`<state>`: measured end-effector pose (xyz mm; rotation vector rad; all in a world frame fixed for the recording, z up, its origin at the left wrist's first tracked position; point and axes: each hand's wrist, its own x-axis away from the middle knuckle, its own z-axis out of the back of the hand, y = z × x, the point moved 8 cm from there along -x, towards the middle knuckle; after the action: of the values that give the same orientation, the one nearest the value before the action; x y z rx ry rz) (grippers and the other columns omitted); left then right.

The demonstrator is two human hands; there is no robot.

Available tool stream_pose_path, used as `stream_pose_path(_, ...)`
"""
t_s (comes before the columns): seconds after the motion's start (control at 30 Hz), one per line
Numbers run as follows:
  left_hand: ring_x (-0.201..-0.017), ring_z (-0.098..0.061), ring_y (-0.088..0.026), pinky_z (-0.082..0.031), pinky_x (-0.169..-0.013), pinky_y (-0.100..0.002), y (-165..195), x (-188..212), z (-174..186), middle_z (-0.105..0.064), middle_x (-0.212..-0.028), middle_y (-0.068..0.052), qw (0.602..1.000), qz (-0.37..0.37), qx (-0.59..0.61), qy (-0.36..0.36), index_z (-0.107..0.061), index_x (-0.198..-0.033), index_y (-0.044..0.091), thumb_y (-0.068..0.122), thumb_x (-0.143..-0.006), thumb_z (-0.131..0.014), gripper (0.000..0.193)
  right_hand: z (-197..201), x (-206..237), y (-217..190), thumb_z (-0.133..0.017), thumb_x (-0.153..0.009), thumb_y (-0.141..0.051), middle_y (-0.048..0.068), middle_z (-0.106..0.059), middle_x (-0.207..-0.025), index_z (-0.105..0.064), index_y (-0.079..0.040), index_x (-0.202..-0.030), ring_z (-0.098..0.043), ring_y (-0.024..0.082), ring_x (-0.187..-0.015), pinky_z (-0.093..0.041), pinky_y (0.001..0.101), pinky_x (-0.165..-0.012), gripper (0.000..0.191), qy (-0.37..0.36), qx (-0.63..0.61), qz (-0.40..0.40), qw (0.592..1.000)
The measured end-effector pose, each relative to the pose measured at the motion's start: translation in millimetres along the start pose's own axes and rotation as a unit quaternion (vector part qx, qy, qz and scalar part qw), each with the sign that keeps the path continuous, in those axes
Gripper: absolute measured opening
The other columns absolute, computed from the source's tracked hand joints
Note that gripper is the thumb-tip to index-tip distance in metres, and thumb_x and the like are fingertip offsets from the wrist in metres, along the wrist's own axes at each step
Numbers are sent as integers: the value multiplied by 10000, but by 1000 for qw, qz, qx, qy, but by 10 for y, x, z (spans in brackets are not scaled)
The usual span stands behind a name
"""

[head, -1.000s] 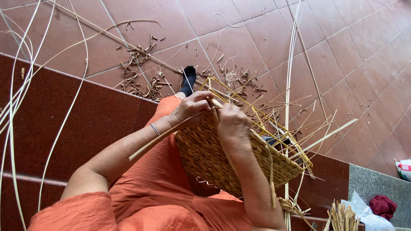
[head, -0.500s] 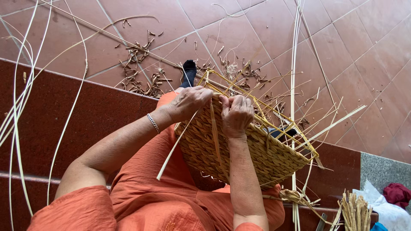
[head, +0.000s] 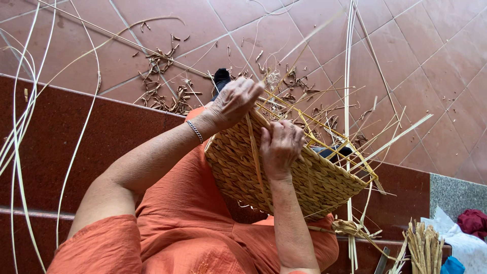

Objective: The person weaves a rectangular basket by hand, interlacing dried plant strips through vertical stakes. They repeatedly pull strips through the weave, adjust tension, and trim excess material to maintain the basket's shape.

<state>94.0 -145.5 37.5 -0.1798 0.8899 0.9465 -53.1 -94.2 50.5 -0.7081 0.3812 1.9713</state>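
A half-woven straw basket (head: 304,177) with a yellow wire frame rests on my lap, over my orange clothes. My left hand (head: 234,101), with a thin bracelet at the wrist, grips the basket's top corner and pinches a flat straw strip (head: 255,155) that runs down across the woven side. My right hand (head: 280,147) lies on the woven wall beside that strip, fingers curled over the rim. Loose straw ends stick out of the basket's far edge.
Long pale reeds (head: 20,137) trail across the dark red step at the left. Straw scraps (head: 167,91) litter the tiled floor ahead. A bundle of cut stalks (head: 423,248), a white sheet and a dark red cloth (head: 473,222) lie at the lower right.
My left hand has shifted up to the basket's top corner, pulling the strip straighter down the side. The right hand has slid onto the woven wall. The basket has turned slightly.
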Motion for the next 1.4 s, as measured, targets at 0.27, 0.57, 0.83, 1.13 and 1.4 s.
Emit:
stream_pose_path(0.27, -813, -700, -261, -567, -761, -413, -160, 79, -498, -693, -903, -129, 921, 194, 164, -296, -721, -1154, 102, 110, -1016, -598, 185, -158, 227, -37, -701, -942, -381, 67, -682, -922, -720, -115, -955, -634, 228, -892, -518, 406, -796, 267, -219, -88, -22, 971)
stream_pose_path(0.57, -987, -691, -313, -556, -865, -418, -30, 94, -60, -698, -1080, -134, 922, 63, 330, -193, -734, -1153, 59, 93, -886, -678, 274, 442, -210, -73, -791, -871, -158, 84, -736, -950, -739, -84, -1046, -661, 236, -920, -587, 385, -739, 197, -31, 28, 81, 996)
stream_pose_path(0.83, -1000, -602, -334, -498, -836, -447, 80, 73, -206, -634, -970, -154, 937, 86, 202, -272, -643, -891, 14, 288, -743, -824, 360, 139, -307, 481, -764, -959, -301, 11, -757, -781, -804, -185, -984, -680, 170, -662, -520, 371, -615, 125, -296, -59, -139, 943)
stream_pose_path(1.13, -919, -620, -305, -537, -779, -390, 26, 280, -119, -566, -1072, -168, 948, 114, 260, -141, -577, -1118, 14, 256, -863, -753, 393, -190, -86, 594, -683, -944, -363, 23, -763, -839, -759, -167, -1109, -678, 145, -630, -546, 341, -581, 267, -269, -180, -124, 938)
stream_pose_path(1.4, -1074, -636, -300, -559, -905, -376, 260, 331, 168, -591, -1171, -144, 987, -48, 136, -74, -546, -1085, 7, 56, -875, -651, 240, -349, -147, 309, -723, -992, -343, 31, -695, -750, -711, -117, -865, -661, 183, -648, -517, 387, -606, 260, -227, -163, -126, 952)
